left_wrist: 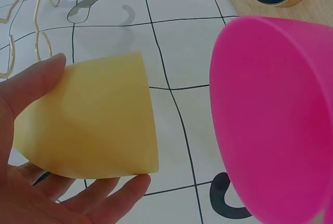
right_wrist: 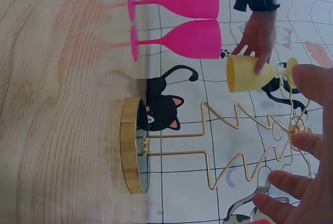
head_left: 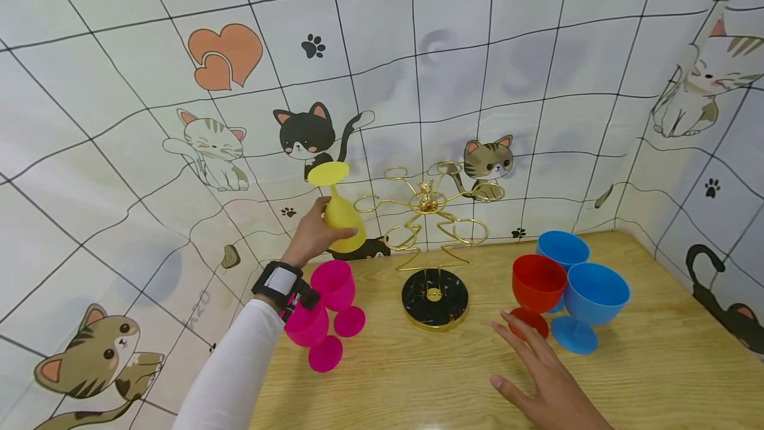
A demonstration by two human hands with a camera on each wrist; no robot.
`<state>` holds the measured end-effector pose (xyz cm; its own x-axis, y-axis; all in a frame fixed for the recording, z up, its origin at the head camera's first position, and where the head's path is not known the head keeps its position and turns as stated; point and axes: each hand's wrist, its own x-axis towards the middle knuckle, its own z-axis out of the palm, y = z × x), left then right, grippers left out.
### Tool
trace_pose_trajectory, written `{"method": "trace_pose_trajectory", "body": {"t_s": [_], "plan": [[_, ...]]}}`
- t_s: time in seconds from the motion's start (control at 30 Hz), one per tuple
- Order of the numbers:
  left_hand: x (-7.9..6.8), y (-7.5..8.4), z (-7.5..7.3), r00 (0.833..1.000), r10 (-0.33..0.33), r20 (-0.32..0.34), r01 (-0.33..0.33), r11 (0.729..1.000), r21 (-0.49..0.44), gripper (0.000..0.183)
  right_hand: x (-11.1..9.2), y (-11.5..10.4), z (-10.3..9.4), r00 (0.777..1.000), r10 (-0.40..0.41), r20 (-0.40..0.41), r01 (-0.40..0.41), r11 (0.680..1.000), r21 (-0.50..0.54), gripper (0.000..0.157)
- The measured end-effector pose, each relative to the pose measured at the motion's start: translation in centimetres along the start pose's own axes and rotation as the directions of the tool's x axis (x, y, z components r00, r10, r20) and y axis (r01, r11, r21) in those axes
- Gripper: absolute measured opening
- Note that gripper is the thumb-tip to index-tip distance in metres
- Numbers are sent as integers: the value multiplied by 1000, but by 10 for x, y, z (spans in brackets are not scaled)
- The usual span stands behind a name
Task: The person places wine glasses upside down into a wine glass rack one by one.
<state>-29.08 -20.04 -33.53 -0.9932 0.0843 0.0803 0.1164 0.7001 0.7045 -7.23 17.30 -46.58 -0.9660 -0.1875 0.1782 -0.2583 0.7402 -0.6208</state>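
Note:
My left hand (head_left: 312, 232) grips a yellow plastic goblet (head_left: 343, 214) by its bowl, with the thumb on one side and the fingers on the other. The goblet is upside down, its foot uppermost and its rim facing down. It hangs in the air just left of a gold wire stand (head_left: 426, 203) with several loops; whether its stem touches a loop, I cannot tell. Over the table's front right, my right hand (head_left: 546, 380) holds nothing, fingers spread, near a red goblet (head_left: 539, 282). In the right wrist view its fingers (right_wrist: 291, 182) overlap the stand's top.
Two pink goblets (head_left: 333, 284) stand upright beneath my left wrist. Behind and beside the red goblet are two blue goblets (head_left: 595, 294). The stand's round black base (head_left: 434, 298) with a gold edge rests on the wooden table (head_left: 418, 383). A cat-printed white cloth (head_left: 382, 32) covers the walls.

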Motion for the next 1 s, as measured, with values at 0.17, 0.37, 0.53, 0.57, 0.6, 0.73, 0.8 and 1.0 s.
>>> {"method": "trace_pose_trajectory", "body": {"t_s": [0.17, 0.37, 0.53, 0.57, 0.6, 0.73, 0.8, 1.0], "plan": [[12, 4, 9, 1000, 6, 5, -6, 1000, 14, 96, 1, 2, 1, 1000, 11, 6, -11, 1000, 2, 73], [26, 7, 24, 999, 41, -14, -40, 998, 42, 94, 1, 4, 2, 1000, 15, 10, -15, 1000, 10, 72], [35, 9, 34, 998, 56, -14, -55, 998, 34, 92, 0, 3, 3, 1000, 16, 17, -16, 1000, 7, 71], [36, 10, 35, 998, 58, -14, -58, 998, 39, 91, 0, 3, 3, 1000, 12, 14, -12, 1000, 1, 71], [37, 10, 37, 998, 59, -17, -58, 997, 42, 91, 0, 3, 4, 1000, 8, 12, -8, 1000, -7, 71], [39, 13, 40, 998, 58, -25, -57, 997, 47, 90, -1, 4, 6, 1000, -11, 3, 11, 999, -46, 72], [39, 14, 41, 998, 59, -24, -58, 998, 39, 90, -1, 4, 6, 1000, -21, -2, 21, 998, -61, 73], [45, 19, 46, 997, 68, -30, -67, 997, 37, 88, -1, 4, 8, 999, -42, -7, 42, 997, -62, 71]]}}
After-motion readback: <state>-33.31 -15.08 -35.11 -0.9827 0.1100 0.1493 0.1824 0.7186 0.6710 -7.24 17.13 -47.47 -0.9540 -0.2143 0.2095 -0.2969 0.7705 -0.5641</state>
